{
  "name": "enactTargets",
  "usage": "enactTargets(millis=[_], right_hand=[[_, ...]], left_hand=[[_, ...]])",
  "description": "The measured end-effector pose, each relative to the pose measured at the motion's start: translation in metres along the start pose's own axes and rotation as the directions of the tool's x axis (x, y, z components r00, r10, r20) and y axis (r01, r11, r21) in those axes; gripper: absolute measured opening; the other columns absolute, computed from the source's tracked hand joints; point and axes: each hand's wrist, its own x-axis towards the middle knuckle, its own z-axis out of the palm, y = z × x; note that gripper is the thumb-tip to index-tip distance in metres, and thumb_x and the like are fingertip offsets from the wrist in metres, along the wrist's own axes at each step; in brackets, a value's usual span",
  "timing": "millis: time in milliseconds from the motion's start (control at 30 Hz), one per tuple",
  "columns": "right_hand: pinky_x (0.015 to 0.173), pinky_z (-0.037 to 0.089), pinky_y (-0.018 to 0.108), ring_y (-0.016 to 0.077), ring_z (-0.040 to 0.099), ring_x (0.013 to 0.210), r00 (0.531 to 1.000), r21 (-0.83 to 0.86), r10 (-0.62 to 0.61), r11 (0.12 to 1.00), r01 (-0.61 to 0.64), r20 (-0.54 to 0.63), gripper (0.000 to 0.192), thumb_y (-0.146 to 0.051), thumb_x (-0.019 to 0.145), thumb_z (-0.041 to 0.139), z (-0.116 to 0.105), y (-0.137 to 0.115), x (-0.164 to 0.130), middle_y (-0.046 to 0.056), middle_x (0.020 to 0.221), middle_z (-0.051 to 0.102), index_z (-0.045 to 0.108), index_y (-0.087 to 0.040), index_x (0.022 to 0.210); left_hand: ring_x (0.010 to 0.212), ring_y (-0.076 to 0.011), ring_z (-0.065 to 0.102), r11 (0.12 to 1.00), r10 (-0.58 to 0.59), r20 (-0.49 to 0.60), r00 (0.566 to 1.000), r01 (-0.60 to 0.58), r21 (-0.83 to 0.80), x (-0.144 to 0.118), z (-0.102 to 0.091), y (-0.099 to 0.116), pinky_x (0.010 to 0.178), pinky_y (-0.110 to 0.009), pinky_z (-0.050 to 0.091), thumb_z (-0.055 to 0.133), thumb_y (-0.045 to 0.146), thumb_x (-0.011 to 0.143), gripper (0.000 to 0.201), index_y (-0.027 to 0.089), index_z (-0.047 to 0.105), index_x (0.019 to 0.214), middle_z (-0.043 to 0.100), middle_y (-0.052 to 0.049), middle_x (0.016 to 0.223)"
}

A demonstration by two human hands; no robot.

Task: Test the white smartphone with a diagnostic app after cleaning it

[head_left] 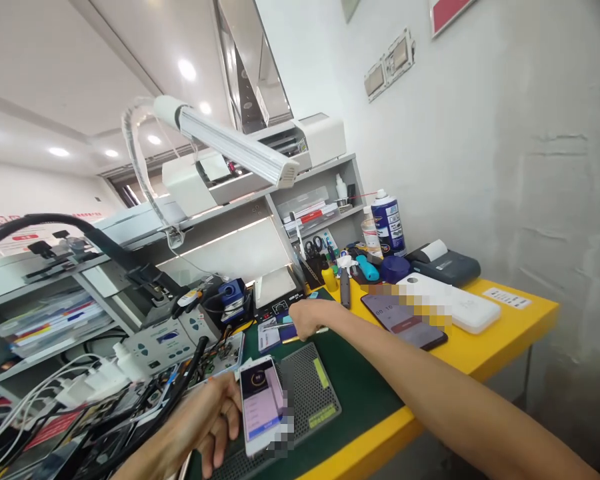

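Left hand [214, 421] held white phone [262, 407] by its edge. Right hand [307, 320] was curled, contents unclear; dark phone [405, 323] lay right of it on desk [363, 448].

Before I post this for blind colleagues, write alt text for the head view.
Left hand at the edge of a lit white phone over a dark perforated pad; right hand extended above a green mat on a yellow workbench. A dark phone lies to the right.
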Motion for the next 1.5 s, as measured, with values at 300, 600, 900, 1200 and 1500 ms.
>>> enactTargets(millis=[300, 600, 900, 1200, 1500], right_hand=[[0.087, 0.057, 0.042, 0.0227, 0.065, 0.104, 0.992, 0.174, -0.122, 0.978, 0.116, 0.029, 0.035, -0.038, 0.097, 0.063, -0.001, -0.005, -0.005, 0.01, 0.124, 0.063, 0.061, -0.016, 0.124], [0.066, 0.055, 0.027, 0.0127, 0.064, 0.075, 0.935, 0.511, -0.35, 0.796, 0.326, -0.052, 0.02, -0.029, 0.096, 0.065, 0.003, -0.014, -0.005, 0.003, 0.094, 0.067, 0.066, -0.014, 0.109], [0.048, 0.042, 0.017, 0.0068, 0.054, 0.056, 0.94, 0.585, -0.33, 0.747, 0.315, -0.085, 0.013, -0.022, 0.08, 0.071, -0.002, -0.016, -0.013, -0.002, 0.066, 0.064, 0.076, -0.012, 0.087], [0.055, 0.058, 0.026, 0.0139, 0.067, 0.061, 0.965, 0.647, -0.259, 0.73, 0.218, -0.034, 0.021, -0.031, 0.08, 0.073, 0.001, -0.008, -0.006, 0.006, 0.078, 0.071, 0.072, -0.01, 0.082], [0.063, 0.06, 0.028, 0.015, 0.069, 0.064, 0.973, 0.769, -0.232, 0.621, 0.15, -0.002, 0.033, -0.041, 0.079, 0.08, 0.0, -0.007, -0.004, 0.006, 0.076, 0.07, 0.069, -0.01, 0.084]], left_hand=[[0.046, -0.0062, 0.048, 0.95, 0.109, -0.072, 0.991, -0.083, 0.299, 0.005, -0.018, 0.006, 0.043, -0.02, 0.042, 0.054, 0.049, 0.097, 0.035, 0.015, 0.063, 0.094, 0.058, 0.005, 0.067], [0.059, -0.0094, 0.053, 0.791, 0.604, -0.206, 0.77, -0.548, 0.271, 0.008, -0.026, 0.032, 0.047, -0.022, 0.044, 0.054, 0.053, 0.096, 0.042, 0.017, 0.058, 0.117, 0.057, 0.003, 0.077], [0.048, -0.0085, 0.041, 0.78, 0.624, -0.251, 0.74, -0.61, 0.14, 0.032, -0.049, 0.01, 0.047, -0.023, 0.034, 0.059, 0.066, 0.085, 0.049, 0.018, 0.062, 0.098, 0.047, 0.008, 0.06], [0.046, -0.0098, 0.038, 0.797, 0.587, -0.293, 0.755, -0.602, 0.045, 0.047, -0.063, -0.009, 0.047, -0.024, 0.028, 0.056, 0.071, 0.084, 0.052, 0.021, 0.055, 0.073, 0.047, 0.007, 0.052], [0.043, -0.0105, 0.039, 0.791, 0.581, -0.296, 0.758, -0.612, -0.015, 0.054, -0.059, -0.013, 0.046, -0.024, 0.03, 0.047, 0.071, 0.089, 0.053, 0.022, 0.049, 0.068, 0.047, 0.006, 0.048]])
